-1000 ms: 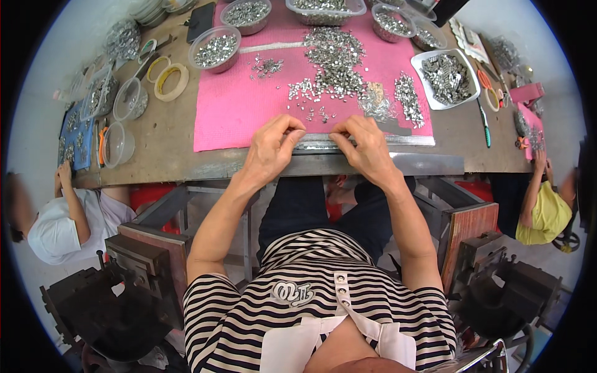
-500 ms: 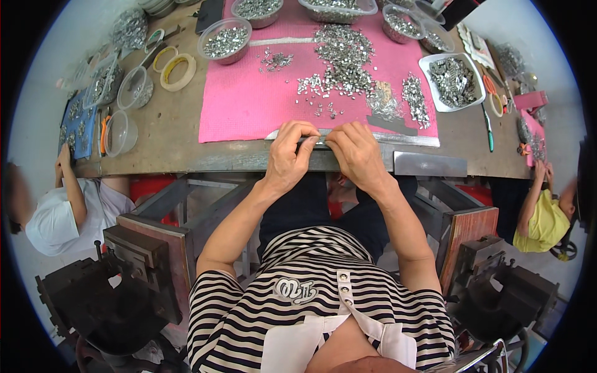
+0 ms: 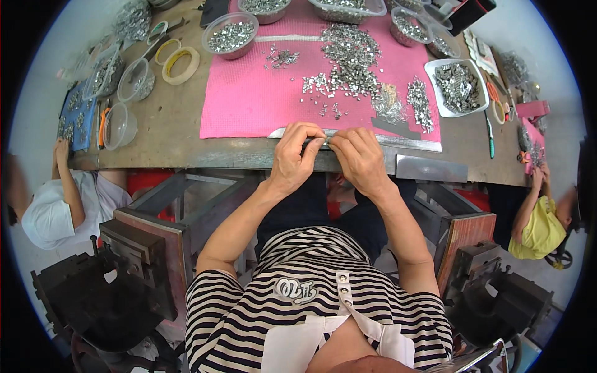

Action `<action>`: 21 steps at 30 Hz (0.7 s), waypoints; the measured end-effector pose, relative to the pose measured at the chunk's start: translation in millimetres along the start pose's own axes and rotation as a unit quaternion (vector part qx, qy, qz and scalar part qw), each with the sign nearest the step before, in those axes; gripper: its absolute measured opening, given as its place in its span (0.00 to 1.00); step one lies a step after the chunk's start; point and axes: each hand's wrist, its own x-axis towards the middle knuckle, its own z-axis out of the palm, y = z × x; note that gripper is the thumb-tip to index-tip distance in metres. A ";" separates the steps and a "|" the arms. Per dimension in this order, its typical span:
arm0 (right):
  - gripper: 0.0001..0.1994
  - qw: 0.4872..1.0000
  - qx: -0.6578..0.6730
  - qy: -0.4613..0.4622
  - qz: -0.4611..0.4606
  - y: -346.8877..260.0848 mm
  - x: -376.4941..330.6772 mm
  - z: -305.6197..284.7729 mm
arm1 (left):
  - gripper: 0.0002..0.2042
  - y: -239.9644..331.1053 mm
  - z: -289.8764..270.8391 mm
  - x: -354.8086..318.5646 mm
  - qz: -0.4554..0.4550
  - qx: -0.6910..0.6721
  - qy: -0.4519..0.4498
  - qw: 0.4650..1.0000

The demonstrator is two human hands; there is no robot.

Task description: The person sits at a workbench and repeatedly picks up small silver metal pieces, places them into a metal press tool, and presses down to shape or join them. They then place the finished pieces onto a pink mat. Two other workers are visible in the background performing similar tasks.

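My left hand (image 3: 296, 154) and my right hand (image 3: 360, 158) meet at the front edge of the workbench, their wrists above the edge. Both are closed, thumbs and forefingers pinched tip to tip around a small silver metal part (image 3: 328, 139), mostly hidden by the fingers. Just beyond lies a pink mat (image 3: 249, 99) with a silver strip (image 3: 410, 144) along its front edge. On the mat are a large heap of small metal parts (image 3: 351, 59), a bundle of thin metal pieces (image 3: 390, 110) and a narrower pile of parts (image 3: 420, 102).
A white tray (image 3: 471, 113) of metal parts stands to the right, near a green-handled tool (image 3: 491, 146). Clear plastic bowls (image 3: 230, 53) of parts line the back. Tape rolls (image 3: 181, 67) lie left. A flat metal plate (image 3: 431, 168) sits at the front edge. Co-workers sit at both sides.
The view has shifted slightly. My hands stay at the bench edge, with the fingertips drawn a little closer together around the small part.
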 end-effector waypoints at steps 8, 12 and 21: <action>0.08 0.991 0.081 0.014 0.103 13.8 -0.9 -18.8 | 0.04 -0.9 3.7 -0.9 0.030 0.020 -0.001 0.999; 0.07 0.987 0.046 0.004 0.154 26.5 7.5 -23.6 | 0.05 -4.4 7.0 -0.8 0.070 0.059 0.005 0.996; 0.04 0.988 0.001 -0.038 0.151 52.0 21.2 1.1 | 0.07 6.4 -0.9 6.1 0.115 0.116 -0.027 0.986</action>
